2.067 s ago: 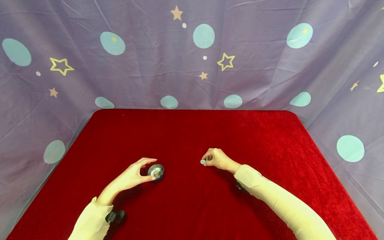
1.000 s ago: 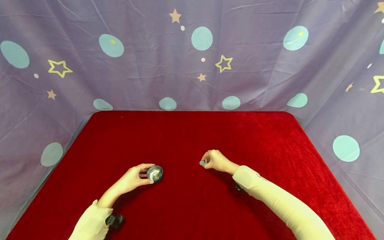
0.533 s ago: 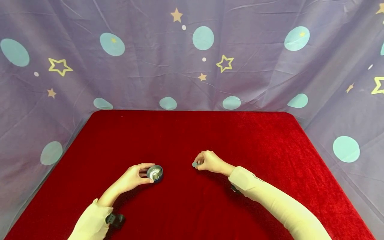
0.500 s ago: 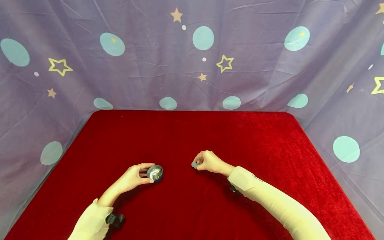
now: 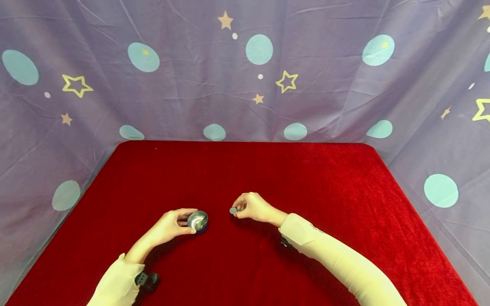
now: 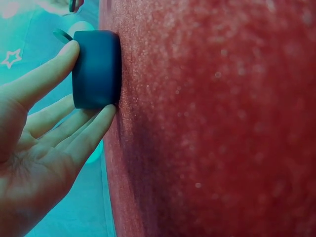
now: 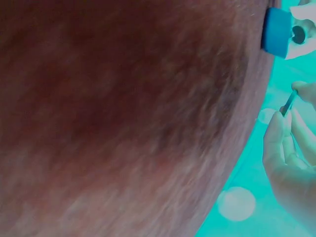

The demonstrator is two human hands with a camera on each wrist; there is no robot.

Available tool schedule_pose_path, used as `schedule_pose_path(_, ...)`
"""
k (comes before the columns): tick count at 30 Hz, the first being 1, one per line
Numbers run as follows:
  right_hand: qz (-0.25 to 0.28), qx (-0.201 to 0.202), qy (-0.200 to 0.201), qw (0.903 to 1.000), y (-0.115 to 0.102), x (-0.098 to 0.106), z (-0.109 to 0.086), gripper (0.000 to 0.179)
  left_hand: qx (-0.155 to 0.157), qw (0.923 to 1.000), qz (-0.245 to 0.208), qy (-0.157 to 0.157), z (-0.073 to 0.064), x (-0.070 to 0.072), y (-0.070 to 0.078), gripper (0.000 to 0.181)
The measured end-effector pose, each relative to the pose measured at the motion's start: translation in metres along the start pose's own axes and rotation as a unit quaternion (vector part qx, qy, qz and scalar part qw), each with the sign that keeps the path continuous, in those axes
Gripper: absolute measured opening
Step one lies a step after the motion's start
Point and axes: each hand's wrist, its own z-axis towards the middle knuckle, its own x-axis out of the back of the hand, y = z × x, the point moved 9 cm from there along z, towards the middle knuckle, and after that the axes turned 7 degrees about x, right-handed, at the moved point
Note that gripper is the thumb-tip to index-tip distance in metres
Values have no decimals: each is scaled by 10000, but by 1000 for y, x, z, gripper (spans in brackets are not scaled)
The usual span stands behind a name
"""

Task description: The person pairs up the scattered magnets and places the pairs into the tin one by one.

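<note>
Steadying a small round tin (image 5: pixel 198 220) on the red cloth (image 5: pixel 306 178), the left hand (image 5: pixel 168 226) has thumb and fingers curled against its dark wall; the left wrist view shows fingertips (image 6: pixel 106 112) pressed to the side, not under it. The tin sits open-topped, shiny inside, near the front of the cloth.

Right hand (image 5: pixel 252 207) is pinched shut on a small grey disc (image 5: pixel 233 211), held at the fingertips just right of the tin, apart from it. The right wrist view shows the disc (image 7: pixel 289 103) edge-on between thumb and fingers; whether it is a coin or a lid I cannot tell at this size.

Risks, as judged from here:
- The pinch is thin, on the disc's edge. A slight slackening could drop it onto the plush cloth, where it may land flat and be awkward to lift.
- The tin is light and only braced from one side. A knock from the right hand could slide or tip it away from the left fingers.
- The disc brought in tilted could catch the rim and skip off.
</note>
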Motion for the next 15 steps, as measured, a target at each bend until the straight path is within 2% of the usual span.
schedule_pose_path(9,9,158,13,9999,-18,-12,11,14,14,10000,25,44,1,1,-1,59)
schedule_pose_path(15,226,227,22,9995,-28,-21,17,14,15,10000,17,74,1,0,-3,58)
